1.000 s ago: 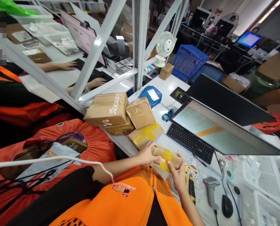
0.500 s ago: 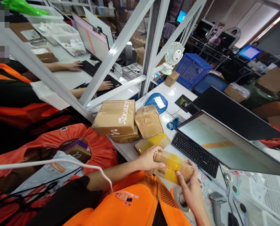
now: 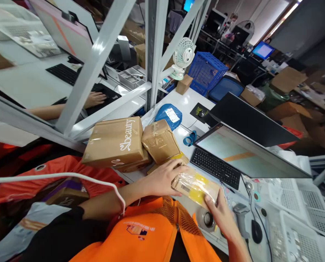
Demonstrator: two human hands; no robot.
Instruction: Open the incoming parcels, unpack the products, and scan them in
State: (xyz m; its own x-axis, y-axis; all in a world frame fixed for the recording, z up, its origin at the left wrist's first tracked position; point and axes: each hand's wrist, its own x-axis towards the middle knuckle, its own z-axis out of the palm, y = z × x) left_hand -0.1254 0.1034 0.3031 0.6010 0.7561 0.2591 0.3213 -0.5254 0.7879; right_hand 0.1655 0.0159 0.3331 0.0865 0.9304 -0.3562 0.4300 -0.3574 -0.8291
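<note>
I hold a small brown parcel [image 3: 196, 185] wrapped in clear and yellow tape, tilted so a barcode label faces me. My left hand [image 3: 162, 177] grips its left end and my right hand [image 3: 219, 214] grips its lower right corner. It hovers over the white desk [image 3: 190, 103] just in front of the black keyboard [image 3: 215, 167]. Left of it lie a big "Sbeauty" box [image 3: 114, 142] and a taped brown box [image 3: 159, 140], stacked on other parcels.
A tilted monitor [image 3: 241, 154] stands behind the keyboard. A barcode scanner [image 3: 241, 214] and a mouse [image 3: 255, 231] lie at the right. A blue mailer bag [image 3: 169, 114], tape dispenser [image 3: 190, 138], fan [image 3: 182, 56] and blue basket [image 3: 206, 71] sit farther back. Another person's hand [image 3: 95, 98] rests beyond the metal frame. Orange sack [image 3: 55, 174] at left.
Both hands have turned the small parcel so its barcode label faces up. My view has swung right and closer to the desk; the neighbouring person's body has left the view.
</note>
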